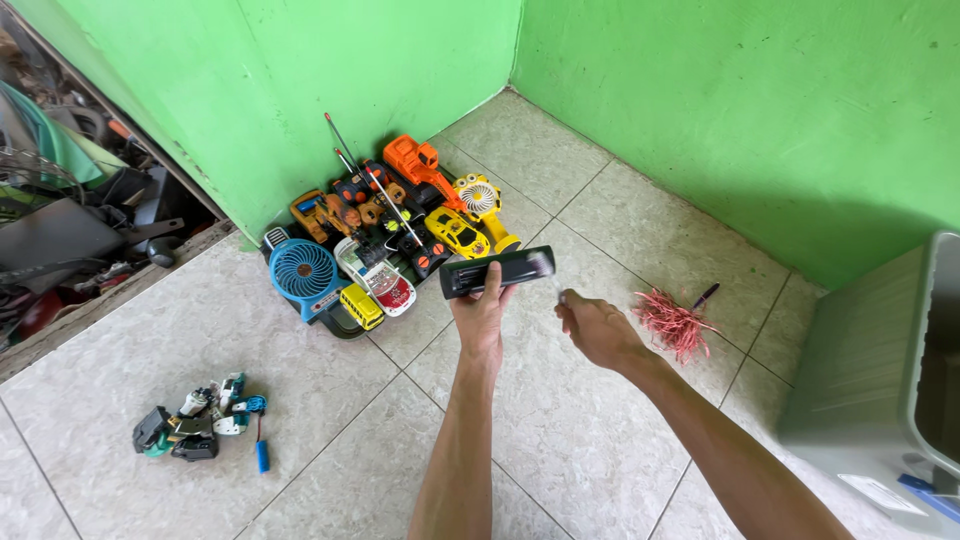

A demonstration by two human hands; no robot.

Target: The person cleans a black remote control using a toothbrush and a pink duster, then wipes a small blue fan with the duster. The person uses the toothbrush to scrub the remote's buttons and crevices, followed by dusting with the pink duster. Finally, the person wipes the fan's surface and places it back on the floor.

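Both bare arms stretched forward, forearms nearly parallel; left hand (481, 312) raised, fingers and thumb clamped in a grip, knuckles toward the camera. Right hand (596, 327) just beside it, palm down, fingertips pinched together.

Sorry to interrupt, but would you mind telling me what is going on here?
A person stands over a tiled floor in a green-walled corner. Their left hand holds up a dark, flat toy part, while the right hand pinches something small beside its end. Below lies a pile of toys; a pink duster lies to the right.
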